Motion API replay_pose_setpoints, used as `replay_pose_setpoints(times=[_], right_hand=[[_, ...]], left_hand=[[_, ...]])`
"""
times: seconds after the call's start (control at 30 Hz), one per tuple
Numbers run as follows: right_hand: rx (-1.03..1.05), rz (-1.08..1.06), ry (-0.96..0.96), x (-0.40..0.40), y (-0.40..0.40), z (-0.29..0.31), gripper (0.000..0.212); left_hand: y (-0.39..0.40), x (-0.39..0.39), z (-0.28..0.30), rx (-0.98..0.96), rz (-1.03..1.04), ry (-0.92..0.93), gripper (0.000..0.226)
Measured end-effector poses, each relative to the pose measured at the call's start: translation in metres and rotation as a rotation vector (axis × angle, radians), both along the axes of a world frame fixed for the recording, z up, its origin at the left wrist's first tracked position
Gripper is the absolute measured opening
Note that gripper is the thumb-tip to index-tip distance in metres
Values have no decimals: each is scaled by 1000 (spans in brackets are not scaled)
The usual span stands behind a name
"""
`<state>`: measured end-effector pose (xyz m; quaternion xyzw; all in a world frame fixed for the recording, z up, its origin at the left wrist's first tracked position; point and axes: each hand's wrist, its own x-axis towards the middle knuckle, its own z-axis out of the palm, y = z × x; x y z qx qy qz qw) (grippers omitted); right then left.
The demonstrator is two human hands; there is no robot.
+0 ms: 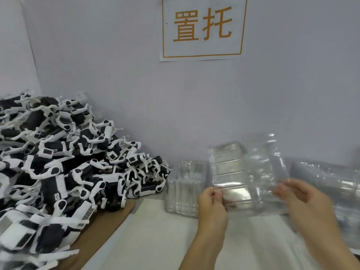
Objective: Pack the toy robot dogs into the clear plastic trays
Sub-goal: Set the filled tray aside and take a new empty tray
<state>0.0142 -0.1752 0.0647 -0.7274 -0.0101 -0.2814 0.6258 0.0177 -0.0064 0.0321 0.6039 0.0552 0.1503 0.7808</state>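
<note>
A big heap of black-and-white toy robot dogs [58, 162] fills the left side of the table. Both of my hands hold up a clear plastic tray [233, 172] in front of the wall, tilted, above the table. My left hand [212, 205] pinches its lower left corner. My right hand [300, 199] grips its right edge and is blurred by motion. A second clear tray [270, 152] seems to hang right behind the first; whether the two are joined I cannot tell.
A stack of clear trays [183, 190] stands on the table just left of my left hand. More clear trays [331, 184] lie at the right edge. Brown cardboard [101, 230] lies under the dogs. A sign [202, 26] hangs on the grey wall.
</note>
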Motion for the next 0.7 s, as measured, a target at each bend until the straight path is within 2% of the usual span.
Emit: replay_pose_setpoints(times=[0.17,0.3,0.37,0.47,0.6,0.7], right_hand=[[-153,-170,-179,-11,-11,25,13],[-239,-142,-233,-18,-6,34,16],[-284,-106,-234,-20,-3,33,18],[-372,-58,-234,-20,3,28,27],[-502,9,-232,-20,6,23,43],[-573,20,-228,-20,5,23,47]], left_hand=[[-20,9,-25,-163,-12,169,27],[-41,9,-33,-282,-65,217,24],[-47,9,-36,-267,-84,233,19],[-47,10,-44,-67,-116,275,7],[-37,2,-49,374,-110,358,26],[-39,-6,-42,508,-24,354,28]])
